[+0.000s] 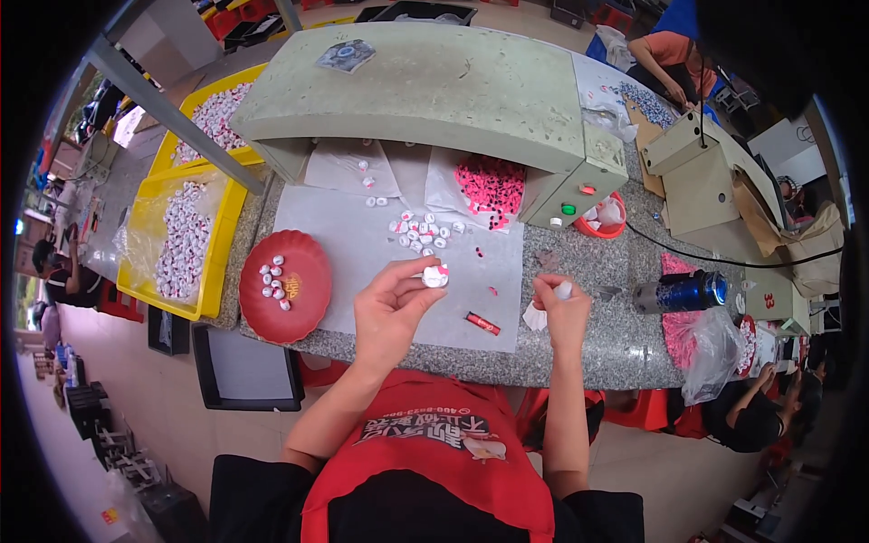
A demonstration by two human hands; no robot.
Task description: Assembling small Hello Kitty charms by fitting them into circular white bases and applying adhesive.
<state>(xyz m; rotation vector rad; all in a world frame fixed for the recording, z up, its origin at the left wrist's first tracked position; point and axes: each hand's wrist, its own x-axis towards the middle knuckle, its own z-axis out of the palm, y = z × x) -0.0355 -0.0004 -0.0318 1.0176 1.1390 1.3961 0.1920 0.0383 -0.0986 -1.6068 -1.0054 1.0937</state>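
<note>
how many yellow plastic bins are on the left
2 yellow plastic bins: the near one beside the round red plate, the far one behind it past the grey metal bar. Both hold small white-and-red pieces. More may be hidden.

Open white paper (344,237) across the middle of the tabletop (579,348), passable between red plate (285,285) at left and blue can (681,292) at right. Far side blocked by overhanging grey-green machine housing (425,90), with loose white pieces (421,231) and a pink pile (490,188) beneath. Small red tube (482,323) lying near the front edge.
</note>
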